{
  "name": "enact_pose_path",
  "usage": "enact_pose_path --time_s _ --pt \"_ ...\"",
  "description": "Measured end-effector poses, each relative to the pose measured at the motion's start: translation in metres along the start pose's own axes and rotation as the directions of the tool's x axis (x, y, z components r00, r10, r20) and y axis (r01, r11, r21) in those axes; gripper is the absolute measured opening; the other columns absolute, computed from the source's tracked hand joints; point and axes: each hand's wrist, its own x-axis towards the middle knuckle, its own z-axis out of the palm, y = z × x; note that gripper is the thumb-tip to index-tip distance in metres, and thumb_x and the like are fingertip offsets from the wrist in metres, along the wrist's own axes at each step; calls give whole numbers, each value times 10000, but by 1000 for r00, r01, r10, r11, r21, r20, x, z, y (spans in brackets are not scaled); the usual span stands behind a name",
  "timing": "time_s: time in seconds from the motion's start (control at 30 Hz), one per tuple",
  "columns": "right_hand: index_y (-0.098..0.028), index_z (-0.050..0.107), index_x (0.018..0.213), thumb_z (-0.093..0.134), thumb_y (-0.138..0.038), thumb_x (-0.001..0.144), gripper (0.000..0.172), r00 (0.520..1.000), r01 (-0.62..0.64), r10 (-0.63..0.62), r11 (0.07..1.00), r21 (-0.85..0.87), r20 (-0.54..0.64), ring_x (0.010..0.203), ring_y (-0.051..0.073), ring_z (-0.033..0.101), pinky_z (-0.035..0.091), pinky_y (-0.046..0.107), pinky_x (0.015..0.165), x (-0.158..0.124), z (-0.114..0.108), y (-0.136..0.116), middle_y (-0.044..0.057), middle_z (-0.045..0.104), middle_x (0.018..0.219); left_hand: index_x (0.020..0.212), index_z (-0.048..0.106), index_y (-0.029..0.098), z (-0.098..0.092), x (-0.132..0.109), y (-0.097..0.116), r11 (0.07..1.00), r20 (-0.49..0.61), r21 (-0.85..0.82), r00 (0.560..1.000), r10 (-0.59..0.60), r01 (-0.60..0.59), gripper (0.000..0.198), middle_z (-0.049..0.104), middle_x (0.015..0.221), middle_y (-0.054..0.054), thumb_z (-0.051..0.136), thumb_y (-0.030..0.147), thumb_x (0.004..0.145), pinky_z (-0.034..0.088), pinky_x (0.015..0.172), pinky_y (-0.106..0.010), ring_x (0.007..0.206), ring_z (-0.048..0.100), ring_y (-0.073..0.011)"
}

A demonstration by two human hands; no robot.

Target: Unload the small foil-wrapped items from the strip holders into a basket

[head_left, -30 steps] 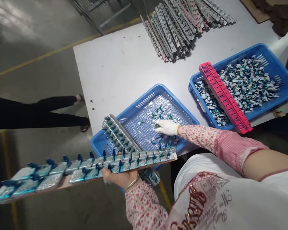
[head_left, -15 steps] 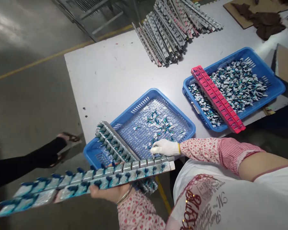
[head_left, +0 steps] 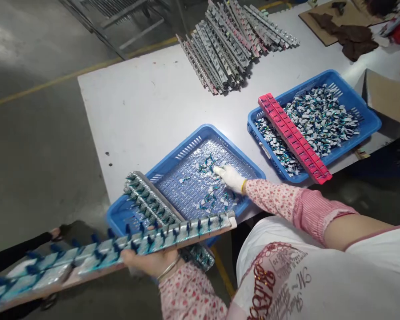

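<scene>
My bare left hand (head_left: 153,263) grips a long silvery bar (head_left: 176,234) from below, its thumb over the near edge. Two rows of small dark-blue pieces stick up along the bar, which slants out of view at lower left. In a white glove, my right hand (head_left: 232,178) reaches into the nearer blue basket (head_left: 173,156). Its fingers are drawn together at a loose cluster of small teal-and-white pieces (head_left: 206,165); what lies between the fingertips is hidden. Another silvery bar (head_left: 152,198) with teal pieces lies across the basket's left part, partly under the held one.
A second blue basket (head_left: 363,116), heaped with small teal-and-white pieces, stands at right with a pink bar (head_left: 295,138) across it. Many grey strips (head_left: 220,49) lie stacked at the table's back. A cardboard box (head_left: 388,95) is at far right. Another person's dark sleeve (head_left: 18,252) shows at left.
My right hand has moved from beside the held bar's end farther into the nearer basket. The left hand still holds the bar, whose far end has dipped slightly. The view has shifted a little.
</scene>
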Motion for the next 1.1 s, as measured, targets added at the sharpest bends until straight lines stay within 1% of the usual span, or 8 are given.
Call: enact_pose_path --time_s 0.17,0.33,0.57,0.63,0.73,0.8,0.97,1.1 --pt "-164 588 1193 565 -447 877 425 985 108 -161 855 -508 -62 1059 250 534 399 348 900 8 -30 25 142 606 1156 1028 608 275 5 1 -17 1000 111 24 994 -22 19 454 661 956 -30 479 619 761 543 823 -426 961 637 -240" --pt "-223 647 1074 478 -521 920 376 876 427 -301 847 -315 377 860 172 597 392 265 731 -46 4 10 42 675 991 1012 625 275 19 -7 -17 997 20 50 998 -56 55 409 664 1003 -39 459 587 806 539 873 -433 1043 615 -247" --pt "-196 654 835 458 -552 918 414 771 598 -433 743 -299 467 668 145 541 284 254 584 -76 37 0 32 641 730 1095 593 207 23 -9 -19 987 -46 124 994 -95 100 482 646 1109 -53 449 572 815 494 957 -426 1119 579 -253" --pt "-182 636 825 439 -523 933 408 831 521 -435 828 -209 347 645 127 521 305 241 584 -67 38 2 19 619 711 1073 597 215 17 -5 -20 988 -18 104 993 -115 117 484 652 1101 -47 430 581 804 503 933 -412 1106 581 -255" --pt "-157 619 886 288 -461 989 461 971 203 -186 973 -107 152 547 107 471 333 229 551 -45 36 7 0 569 638 1012 623 225 10 -1 -22 997 -13 30 998 -67 67 473 665 1070 -32 408 587 795 512 898 -374 1081 590 -247" --pt "-155 621 878 314 -447 983 437 981 126 -102 982 -141 168 533 109 470 341 235 552 -30 32 11 -1 563 629 985 638 227 8 -2 -24 999 -31 -5 999 -39 39 467 674 1041 -28 402 588 806 509 894 -355 1071 597 -236" --pt "-190 657 936 507 -499 899 346 946 290 -178 836 -466 270 807 187 581 388 275 699 -3 24 14 69 658 913 1051 632 218 6 -6 -32 995 -65 5 993 -100 100 513 681 1026 -31 427 619 804 502 913 -367 1043 615 -223" --pt "-181 636 1098 477 -475 928 375 962 271 -242 807 -524 125 997 214 564 400 296 816 9 26 8 109 637 1107 1119 613 206 6 -10 -36 995 -39 -24 994 -100 100 545 670 1109 -53 402 620 834 474 975 -389 1139 579 -239"
